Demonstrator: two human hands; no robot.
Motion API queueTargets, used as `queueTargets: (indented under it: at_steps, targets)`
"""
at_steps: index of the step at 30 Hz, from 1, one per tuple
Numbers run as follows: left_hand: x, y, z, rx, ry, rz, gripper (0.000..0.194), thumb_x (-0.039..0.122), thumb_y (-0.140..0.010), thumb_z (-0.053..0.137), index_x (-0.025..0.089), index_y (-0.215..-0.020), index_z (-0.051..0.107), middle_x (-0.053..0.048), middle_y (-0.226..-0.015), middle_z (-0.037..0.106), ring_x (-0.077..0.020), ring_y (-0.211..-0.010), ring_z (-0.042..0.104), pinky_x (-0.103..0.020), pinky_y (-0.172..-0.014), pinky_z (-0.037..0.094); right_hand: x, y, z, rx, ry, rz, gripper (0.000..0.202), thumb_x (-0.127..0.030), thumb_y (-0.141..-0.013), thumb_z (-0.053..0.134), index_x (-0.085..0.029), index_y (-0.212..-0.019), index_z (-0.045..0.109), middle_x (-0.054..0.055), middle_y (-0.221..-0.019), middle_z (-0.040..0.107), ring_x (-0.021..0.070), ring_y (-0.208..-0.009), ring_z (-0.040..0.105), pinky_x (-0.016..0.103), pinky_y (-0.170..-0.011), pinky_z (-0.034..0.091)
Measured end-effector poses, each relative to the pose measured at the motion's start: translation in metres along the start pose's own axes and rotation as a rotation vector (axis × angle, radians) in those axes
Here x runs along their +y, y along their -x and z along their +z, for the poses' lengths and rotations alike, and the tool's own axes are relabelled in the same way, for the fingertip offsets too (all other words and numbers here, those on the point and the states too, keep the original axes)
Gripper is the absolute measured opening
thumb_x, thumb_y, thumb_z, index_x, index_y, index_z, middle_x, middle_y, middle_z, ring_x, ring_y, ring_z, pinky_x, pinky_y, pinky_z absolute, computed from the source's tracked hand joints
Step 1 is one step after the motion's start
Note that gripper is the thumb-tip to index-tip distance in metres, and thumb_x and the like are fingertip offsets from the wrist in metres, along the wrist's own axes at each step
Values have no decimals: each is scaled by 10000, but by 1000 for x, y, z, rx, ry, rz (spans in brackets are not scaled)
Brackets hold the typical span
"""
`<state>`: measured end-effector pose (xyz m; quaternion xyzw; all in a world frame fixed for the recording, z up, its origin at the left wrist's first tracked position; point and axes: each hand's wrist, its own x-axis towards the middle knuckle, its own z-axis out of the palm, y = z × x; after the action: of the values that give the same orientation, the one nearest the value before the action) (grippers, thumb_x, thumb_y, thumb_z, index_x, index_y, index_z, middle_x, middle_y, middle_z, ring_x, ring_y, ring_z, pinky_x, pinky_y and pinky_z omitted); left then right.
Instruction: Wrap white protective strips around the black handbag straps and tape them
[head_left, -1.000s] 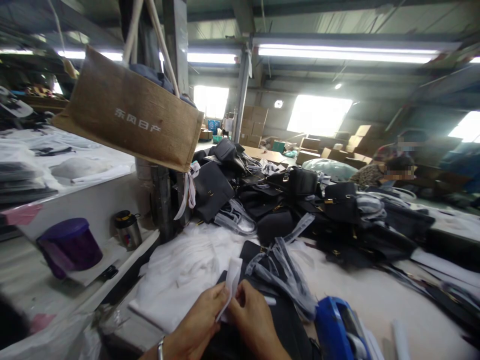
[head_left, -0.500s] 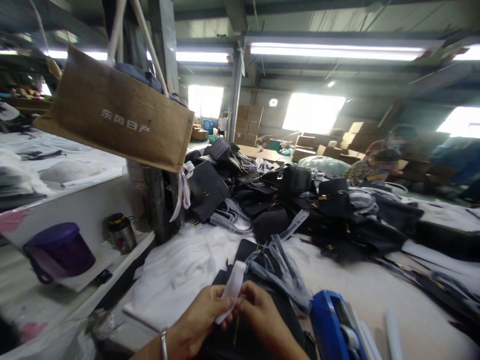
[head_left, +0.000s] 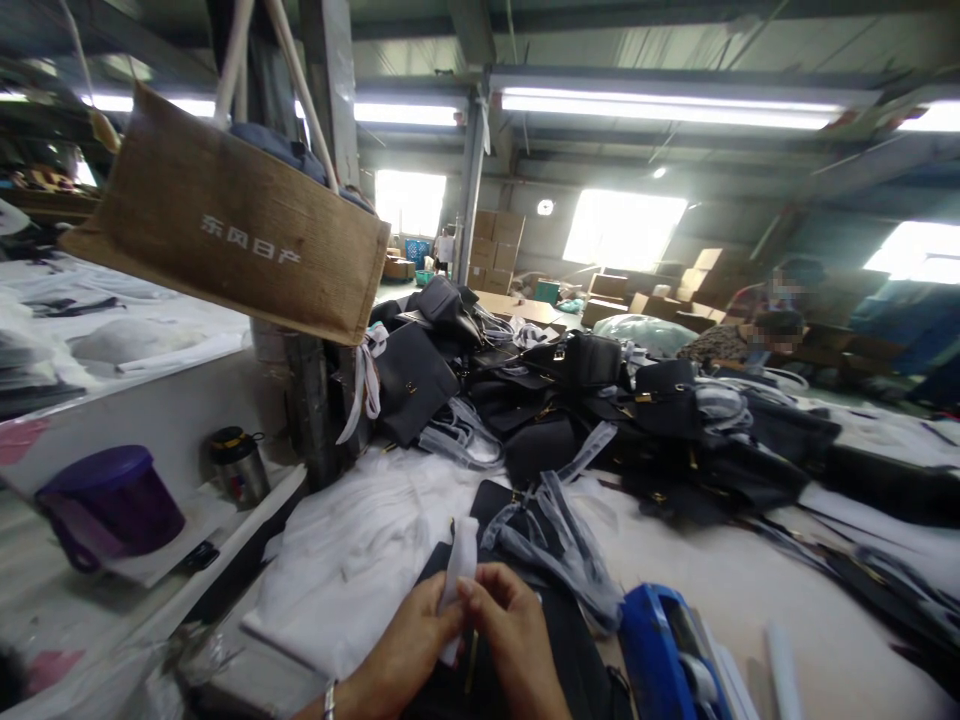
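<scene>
A folded white strip (head_left: 465, 545), soft like foam or paper, stands nearly upright between my hands. My left hand (head_left: 409, 635), with a bracelet at the wrist, is closed round its lower part. My right hand (head_left: 517, 630) pinches the strip's right edge with thumb and finger. Under both hands lies a black bag (head_left: 574, 635) with a gold zip, partly hidden by them. Its straps (head_left: 562, 545), wrapped in clear plastic, trail over the top right of it. To the right of my right hand sits a blue tape dispenser (head_left: 649, 640).
A heap of black bags (head_left: 540, 400) covers the table's far side. White sheets (head_left: 352, 540) are piled left of my hands. A brown bag (head_left: 247, 220) hangs at upper left, above a purple bucket (head_left: 112, 500) and a steel flask (head_left: 241, 465). A person (head_left: 720, 343) bends at far right.
My right hand has moved up along the strip, its thumb now higher on the edge. The strip has shifted slightly left and stands straighter.
</scene>
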<state>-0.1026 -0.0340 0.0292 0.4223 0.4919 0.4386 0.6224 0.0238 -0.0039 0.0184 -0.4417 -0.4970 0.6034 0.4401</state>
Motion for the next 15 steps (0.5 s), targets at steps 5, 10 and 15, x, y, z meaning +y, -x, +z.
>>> queueTargets:
  at_steps: [5,10,15]
  targets:
    - [1,2,-1,-38,7,24,479,516,-815,630,138,-1108,599,-39,-856,614,-187,-805,554,-241,-642,393,-5,-3,-2,-20,-22,-21,306,-427,-713,727,-133,-762,663,14,-696,648,138,-649,545,227,-618,411]
    - [-7,-5,0,-26,-21,-10,428,538,-768,657,141,-914,586,24,-654,531,-112,-552,460,-209,-480,323,-8,-6,-9,-106,49,-23,227,-358,-730,687,-138,-734,630,-9,-641,612,125,-584,524,229,-589,400]
    - [-14,-14,2,-13,-49,-21,465,622,-810,539,171,-712,485,55,-524,443,-80,-430,356,-199,-404,265,-8,-4,-8,44,400,-118,106,-274,-794,585,-179,-750,582,-14,-683,603,151,-658,555,237,-612,397]
